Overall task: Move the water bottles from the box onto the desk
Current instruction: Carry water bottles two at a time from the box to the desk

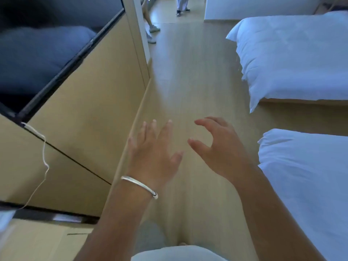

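No water bottle and no box show in the head view. My left hand (152, 153), with a silver bangle on its wrist, is stretched out over the wooden floor with fingers straight and spread, holding nothing. My right hand (218, 147) hovers beside it with fingers and thumb loosely curved in a C shape around empty air. A light wooden surface (37, 242), perhaps the desk, lies at the bottom left; I cannot tell for sure.
A wood-panelled wall (88, 102) with a dark screen (37, 53) and a hanging white cable (44, 157) runs along the left. Two beds with white bedding (293, 59) (308, 181) stand on the right. Two people's legs (181, 6) show at the far doorway.
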